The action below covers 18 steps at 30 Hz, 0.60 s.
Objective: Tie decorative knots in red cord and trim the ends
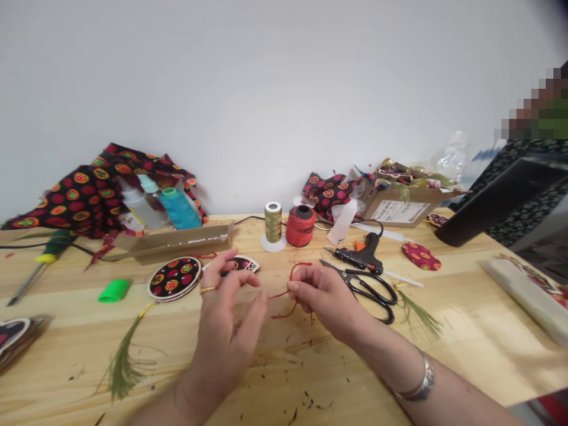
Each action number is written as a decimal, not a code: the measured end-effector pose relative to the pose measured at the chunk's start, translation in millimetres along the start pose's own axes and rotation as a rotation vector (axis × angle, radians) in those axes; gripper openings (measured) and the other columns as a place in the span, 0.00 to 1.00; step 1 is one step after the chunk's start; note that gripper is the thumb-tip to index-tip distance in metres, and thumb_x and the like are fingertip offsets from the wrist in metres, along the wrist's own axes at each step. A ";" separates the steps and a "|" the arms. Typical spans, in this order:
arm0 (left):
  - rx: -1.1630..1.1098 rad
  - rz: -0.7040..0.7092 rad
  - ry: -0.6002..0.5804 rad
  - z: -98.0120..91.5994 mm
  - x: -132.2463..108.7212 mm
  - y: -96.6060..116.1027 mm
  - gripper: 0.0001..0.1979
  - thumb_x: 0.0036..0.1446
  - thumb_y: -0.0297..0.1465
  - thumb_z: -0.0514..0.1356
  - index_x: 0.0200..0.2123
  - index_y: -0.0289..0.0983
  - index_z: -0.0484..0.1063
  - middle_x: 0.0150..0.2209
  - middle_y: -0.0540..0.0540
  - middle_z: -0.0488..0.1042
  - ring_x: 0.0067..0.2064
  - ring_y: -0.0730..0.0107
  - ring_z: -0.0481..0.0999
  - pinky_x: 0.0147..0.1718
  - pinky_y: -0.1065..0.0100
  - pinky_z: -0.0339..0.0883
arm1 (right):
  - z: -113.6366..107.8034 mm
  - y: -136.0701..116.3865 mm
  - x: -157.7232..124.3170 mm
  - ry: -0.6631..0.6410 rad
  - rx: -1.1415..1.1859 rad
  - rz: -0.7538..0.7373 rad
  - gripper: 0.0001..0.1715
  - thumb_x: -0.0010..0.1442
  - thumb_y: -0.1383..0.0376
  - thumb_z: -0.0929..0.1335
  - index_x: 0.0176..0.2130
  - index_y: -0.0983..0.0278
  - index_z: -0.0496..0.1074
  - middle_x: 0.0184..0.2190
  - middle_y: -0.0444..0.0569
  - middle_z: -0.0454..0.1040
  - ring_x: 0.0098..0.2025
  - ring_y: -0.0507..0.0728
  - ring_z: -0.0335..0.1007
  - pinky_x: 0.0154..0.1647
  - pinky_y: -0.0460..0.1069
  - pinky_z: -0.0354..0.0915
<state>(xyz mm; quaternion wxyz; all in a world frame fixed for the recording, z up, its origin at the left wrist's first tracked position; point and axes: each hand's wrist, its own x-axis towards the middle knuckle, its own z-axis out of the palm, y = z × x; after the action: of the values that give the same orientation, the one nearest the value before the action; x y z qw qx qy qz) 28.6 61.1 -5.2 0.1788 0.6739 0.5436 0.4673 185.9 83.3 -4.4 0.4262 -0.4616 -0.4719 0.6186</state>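
My right hand (326, 296) pinches a thin red cord (280, 317) between thumb and fingers, with a small loop above the fingertips and loose ends hanging below. My left hand (233, 313) is just to the left, fingers curved and apart, a gold ring on one. One strand of the cord runs toward its thumb, but I see nothing gripped there. Behind the left hand lies a round patterned fabric pendant (173, 279) with a green tassel (125, 364); a fish-tail-shaped piece (245, 264) is partly hidden by the fingers. Black-handled scissors (370, 290) rest beyond the right hand.
A gold thread spool (273, 223) and a red cord spool (302, 226) stand at the back. A glue gun (361, 257), white bottle (344, 222) and full cardboard box (394, 207) are to the right. A screwdriver (44, 266) and green cap (113, 291) lie left.
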 end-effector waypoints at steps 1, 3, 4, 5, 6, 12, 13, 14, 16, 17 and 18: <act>-0.093 -0.018 0.015 0.2 -0.1 0.4 0.04 0.52 0.27 0.57 0.34 0.40 0.65 0.56 0.41 0.55 0.59 0.55 0.54 0.56 0.53 0.47 | 0.4 0.2 0.0 0.004 -0.015 -0.001 0.09 0.48 0.64 0.68 0.23 0.65 0.64 0.17 0.38 0.62 0.18 0.46 0.50 0.18 0.43 0.48; -0.326 -0.115 -0.059 2.2 -1.5 0.5 0.09 0.55 0.29 0.56 0.41 0.41 0.64 0.58 0.43 0.55 0.60 0.58 0.55 0.57 0.57 0.49 | 1.2 0.4 -0.2 0.009 -0.042 -0.003 0.08 0.48 0.64 0.68 0.23 0.65 0.64 0.17 0.38 0.62 0.18 0.46 0.50 0.18 0.43 0.48; -0.441 -0.203 -0.146 3.6 -2.4 0.6 0.12 0.55 0.30 0.56 0.45 0.41 0.63 0.58 0.43 0.58 0.59 0.59 0.58 0.55 0.59 0.53 | 1.6 0.2 -0.4 0.010 -0.058 -0.002 0.08 0.48 0.65 0.68 0.23 0.65 0.64 0.16 0.38 0.62 0.17 0.46 0.51 0.18 0.43 0.48; -0.535 -0.303 -0.254 5.0 -3.3 0.7 0.16 0.56 0.31 0.55 0.48 0.42 0.61 0.56 0.42 0.62 0.56 0.60 0.63 0.53 0.60 0.57 | 2.0 -0.1 -0.6 0.012 -0.074 -0.002 0.08 0.48 0.65 0.68 0.23 0.65 0.64 0.16 0.38 0.62 0.17 0.46 0.51 0.18 0.43 0.48; -0.600 -0.399 -0.357 6.2 -3.9 1.0 0.18 0.56 0.33 0.55 0.51 0.41 0.60 0.51 0.42 0.68 0.52 0.60 0.68 0.50 0.61 0.60 | 2.5 -0.6 -0.9 0.011 -0.088 0.000 0.08 0.48 0.65 0.68 0.22 0.65 0.64 0.16 0.37 0.62 0.17 0.46 0.51 0.18 0.43 0.48; -0.514 -0.491 -0.464 6.9 1.0 3.5 0.14 0.54 0.33 0.58 0.44 0.40 0.72 0.30 0.49 0.76 0.38 0.64 0.74 0.36 0.69 0.65 | 4.7 -2.1 -0.1 0.036 -0.158 0.011 0.05 0.47 0.68 0.67 0.22 0.66 0.66 0.16 0.38 0.63 0.19 0.46 0.53 0.20 0.43 0.49; -0.472 -0.479 -0.433 6.4 2.3 3.2 0.11 0.53 0.32 0.59 0.41 0.41 0.75 0.31 0.49 0.76 0.38 0.65 0.73 0.36 0.71 0.65 | 4.8 -1.9 0.2 0.041 -0.167 0.007 0.05 0.47 0.68 0.67 0.22 0.66 0.66 0.17 0.38 0.63 0.19 0.46 0.53 0.20 0.43 0.50; -0.438 -0.479 -0.413 6.0 3.4 2.7 0.10 0.52 0.32 0.60 0.38 0.41 0.76 0.31 0.50 0.76 0.37 0.66 0.73 0.34 0.72 0.64 | 4.8 -1.5 0.5 0.042 -0.170 0.002 0.05 0.47 0.68 0.68 0.22 0.65 0.66 0.17 0.38 0.64 0.19 0.47 0.54 0.20 0.44 0.50; -0.399 -0.502 -0.393 5.7 4.6 1.2 0.08 0.51 0.32 0.61 0.35 0.42 0.78 0.28 0.51 0.76 0.33 0.68 0.73 0.29 0.73 0.63 | 4.9 -0.8 0.5 0.044 -0.162 -0.005 0.06 0.46 0.67 0.68 0.22 0.65 0.66 0.17 0.38 0.63 0.20 0.47 0.55 0.21 0.44 0.51; -0.390 -0.519 -0.389 5.7 4.7 0.3 0.08 0.50 0.33 0.61 0.34 0.43 0.78 0.27 0.52 0.76 0.30 0.69 0.72 0.26 0.74 0.62 | 5.0 -0.5 0.4 0.042 -0.157 -0.006 0.06 0.46 0.67 0.68 0.22 0.65 0.66 0.17 0.38 0.63 0.20 0.47 0.55 0.21 0.44 0.51; -0.387 -0.535 -0.386 5.8 4.6 -0.5 0.08 0.50 0.33 0.61 0.34 0.43 0.78 0.27 0.52 0.76 0.28 0.71 0.70 0.24 0.74 0.60 | 5.1 -0.5 0.2 0.042 -0.156 -0.006 0.06 0.46 0.67 0.68 0.21 0.65 0.66 0.17 0.38 0.63 0.20 0.47 0.55 0.22 0.44 0.52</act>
<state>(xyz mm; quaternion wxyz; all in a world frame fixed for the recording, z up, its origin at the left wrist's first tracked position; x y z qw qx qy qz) 33.0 67.0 -6.5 0.5173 0.5377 0.5584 0.3626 181.0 82.7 -3.3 0.4005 -0.5047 -0.5113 0.5687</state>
